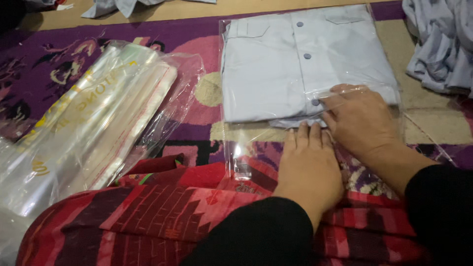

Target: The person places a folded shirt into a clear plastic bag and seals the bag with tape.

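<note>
On the purple patterned rug (98,37), directly ahead of the knees: one folded pale grey shirt (276,74) lying inside a clear plastic sleeve (236,143), collar end away, open mouth of the sleeve toward the person. Left hand (308,167), flat, fingers together, presses the sleeve's near edge. Right hand (357,120), flat, reaches inside the sleeve onto the shirt's near hem, the nearer hand. Left of this: stack of empty clear bags (93,118). Far right: heap of loose grey garments (441,44).

I am wearing black long sleeves (261,231) down to my wrists and a red patterned wrap (148,216) over my lap.
</note>
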